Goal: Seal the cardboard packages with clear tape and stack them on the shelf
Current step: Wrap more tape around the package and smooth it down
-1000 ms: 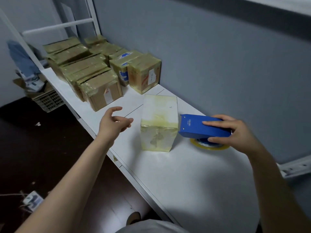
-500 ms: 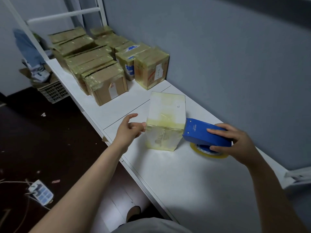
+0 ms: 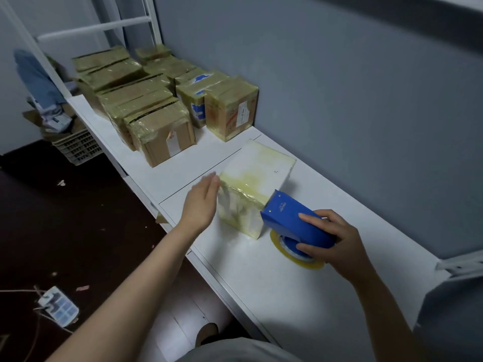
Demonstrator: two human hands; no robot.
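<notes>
the left hand (image 3: 200, 205) braces the package (image 3: 257, 173) on the shelf (image 3: 261, 273) with straight fingers, the right hand (image 3: 337, 241) clamps its fingers on the tape dispenser (image 3: 290, 220) at the package's corner, and a weak brace could let the package slide, wrinkling the tape.

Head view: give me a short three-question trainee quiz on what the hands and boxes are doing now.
1. True or false: the right hand grips the blue tape dispenser.
2. The left hand is: A) open-fingered against the white package; B) lifting a brown box; C) holding scissors.
3. Which sit farther along the shelf: the taped brown boxes or the white package?
Key: 1 true; 2 A; 3 the taped brown boxes.
</notes>
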